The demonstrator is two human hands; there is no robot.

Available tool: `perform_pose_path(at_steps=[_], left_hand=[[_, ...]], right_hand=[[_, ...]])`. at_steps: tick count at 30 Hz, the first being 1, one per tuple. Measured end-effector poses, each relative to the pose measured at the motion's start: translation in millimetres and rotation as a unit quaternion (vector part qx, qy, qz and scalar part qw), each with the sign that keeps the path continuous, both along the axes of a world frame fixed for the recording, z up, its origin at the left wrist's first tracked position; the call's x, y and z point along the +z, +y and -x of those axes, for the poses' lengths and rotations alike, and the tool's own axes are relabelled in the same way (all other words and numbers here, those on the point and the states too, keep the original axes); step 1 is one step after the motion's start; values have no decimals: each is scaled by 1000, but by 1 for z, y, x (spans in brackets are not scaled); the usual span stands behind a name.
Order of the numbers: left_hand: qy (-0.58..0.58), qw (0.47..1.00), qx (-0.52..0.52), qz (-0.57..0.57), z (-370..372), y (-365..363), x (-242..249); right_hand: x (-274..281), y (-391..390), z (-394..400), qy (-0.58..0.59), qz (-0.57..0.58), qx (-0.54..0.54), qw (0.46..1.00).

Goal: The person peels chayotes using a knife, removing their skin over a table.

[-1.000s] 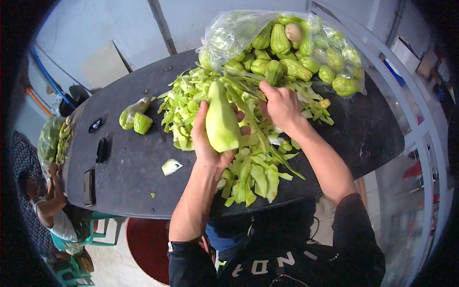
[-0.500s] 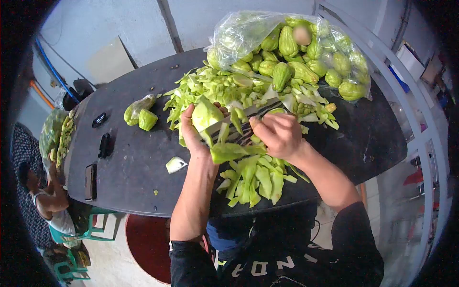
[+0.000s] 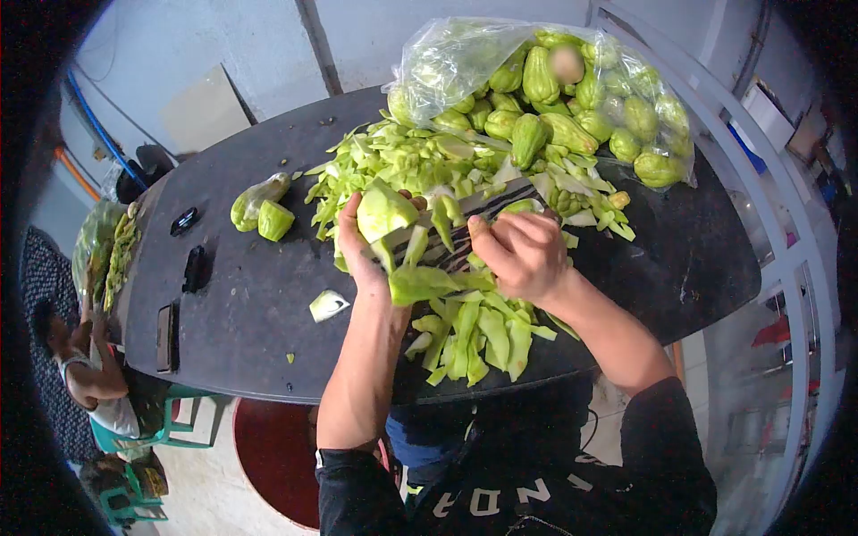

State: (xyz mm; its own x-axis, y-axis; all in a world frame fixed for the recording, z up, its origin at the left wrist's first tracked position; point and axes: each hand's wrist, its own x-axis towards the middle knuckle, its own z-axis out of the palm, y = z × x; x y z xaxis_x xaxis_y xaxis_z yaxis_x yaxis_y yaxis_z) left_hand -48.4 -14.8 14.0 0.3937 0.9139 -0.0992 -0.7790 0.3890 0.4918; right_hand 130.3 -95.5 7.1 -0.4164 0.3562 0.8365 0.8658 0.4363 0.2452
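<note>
In my left hand (image 3: 365, 255) is a partly peeled chayote (image 3: 384, 211), pale green where the skin is off. My right hand (image 3: 521, 255) is closed around a knife whose wide blade (image 3: 514, 196) has dark and light streaks; the handle is hidden in my fist. Strips of peel (image 3: 420, 284) hang between the two hands, against the blade. Below them on the table lies a small heap of peel (image 3: 483, 335). A larger heap of peelings (image 3: 384, 147) spreads behind my hands.
A clear plastic bag (image 3: 456, 58) full of whole chayotes stands at the back right of the dark table (image 3: 241, 330). To the left lie a cut chayote piece (image 3: 275, 221), a white-fleshed slice (image 3: 328, 305) and several small dark objects. Another person (image 3: 94, 375) sits at far left.
Almost nothing differs: both hands keep their hold on the chayote and knife, with only a slight shift. The seated person's arm at far left has moved a little.
</note>
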Motion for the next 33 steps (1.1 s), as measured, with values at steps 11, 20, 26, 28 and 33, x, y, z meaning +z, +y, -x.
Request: perform_pose_path(at_steps=[11, 20, 26, 28, 33], left_hand=[[2, 1000, 19, 24, -3, -2, 9], [-41, 998, -24, -33, 2, 5, -1], [-41, 997, -49, -38, -2, -6, 7], [-44, 996, -53, -49, -5, -11, 9], [-5, 993, -94, -76, -9, -13, 5]], right_hand=[[0, -1, -8, 58, 82, -2, 995], [4, -3, -2, 98, 114, 1, 989], [3, -3, -4, 129, 160, -29, 978], [4, -4, -6, 142, 179, -35, 973], [1, 3, -19, 159, 167, -35, 972]])
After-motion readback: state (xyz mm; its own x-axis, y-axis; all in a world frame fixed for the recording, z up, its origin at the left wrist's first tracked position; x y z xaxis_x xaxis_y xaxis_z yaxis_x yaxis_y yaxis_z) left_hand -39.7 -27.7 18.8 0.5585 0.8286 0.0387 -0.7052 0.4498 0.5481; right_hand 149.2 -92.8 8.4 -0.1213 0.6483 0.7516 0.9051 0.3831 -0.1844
